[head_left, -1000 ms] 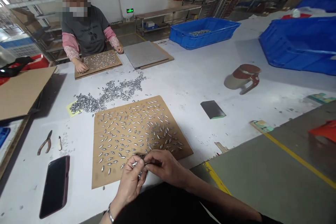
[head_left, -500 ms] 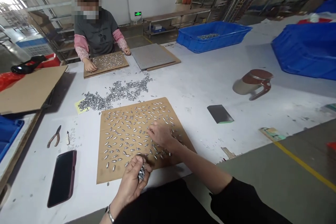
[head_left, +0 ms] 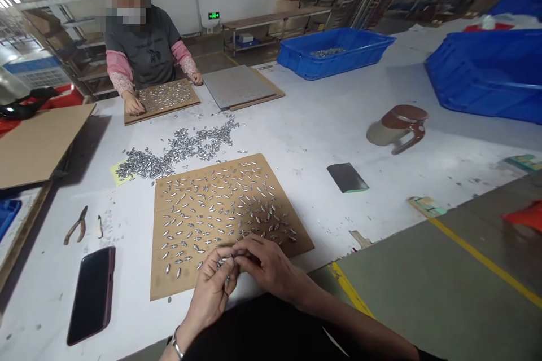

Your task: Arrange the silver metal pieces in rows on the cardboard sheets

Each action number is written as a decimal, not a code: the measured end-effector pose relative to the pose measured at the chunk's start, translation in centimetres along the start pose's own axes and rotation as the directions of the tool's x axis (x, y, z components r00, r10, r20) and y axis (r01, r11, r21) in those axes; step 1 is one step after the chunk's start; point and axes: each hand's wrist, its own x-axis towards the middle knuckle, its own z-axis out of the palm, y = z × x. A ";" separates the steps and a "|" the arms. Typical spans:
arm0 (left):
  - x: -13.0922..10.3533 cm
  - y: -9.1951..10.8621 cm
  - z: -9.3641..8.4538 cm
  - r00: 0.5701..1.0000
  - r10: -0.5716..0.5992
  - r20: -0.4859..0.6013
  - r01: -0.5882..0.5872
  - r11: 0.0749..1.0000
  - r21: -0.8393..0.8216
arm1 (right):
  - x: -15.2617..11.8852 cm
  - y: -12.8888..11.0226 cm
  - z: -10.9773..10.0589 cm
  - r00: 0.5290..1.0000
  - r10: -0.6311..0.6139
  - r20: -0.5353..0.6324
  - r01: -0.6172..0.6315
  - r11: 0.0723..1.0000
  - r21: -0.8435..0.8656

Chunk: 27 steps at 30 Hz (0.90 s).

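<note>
I hold metal pieces (head_left: 221, 263) clamped in my left grip (head_left: 215, 273), my right grip (head_left: 262, 265) pinched together against it, contents unclear, with a well-dotted cardboard sheet (head_left: 161, 286) beneath and a loose heap (head_left: 146, 164) beyond, apparently unspread.

The small metal pieces (head_left: 178, 272) are silvery and shiny, slim spindles that taper at both ends. Many lie flat and apart on a brown cardboard sheet (head_left: 160, 287), in loose rows, turned at differing angles, and more closely spaced toward its near right part. The sheet lies flat on the desk (head_left: 296, 180), plain and roughly four-sided, with faint darker spots. More of the pieces lie heaped in a long, uneven pile just beyond it, and a few are held in the left hand (head_left: 213, 282), partly hidden by its fingers.
</note>
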 end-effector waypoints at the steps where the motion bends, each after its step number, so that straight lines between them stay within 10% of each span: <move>1: 0.0 0.0 0.0 1.000 -0.004 -0.009 0.004 1.000 0.005 | -0.1 0.0 0.1 1.000 -0.001 -0.005 0.001 1.000 0.024; 19: -0.1 -0.4 -0.5 0.991 0.124 0.052 -0.132 0.973 0.188 | 1.5 -0.2 -0.1 0.984 0.137 0.115 -0.151 0.982 0.117; 27: 0.1 -0.1 -0.7 1.000 0.003 -0.011 -0.002 0.998 0.069 | 9.1 5.4 -3.4 0.969 0.204 -0.143 -0.239 0.923 -0.302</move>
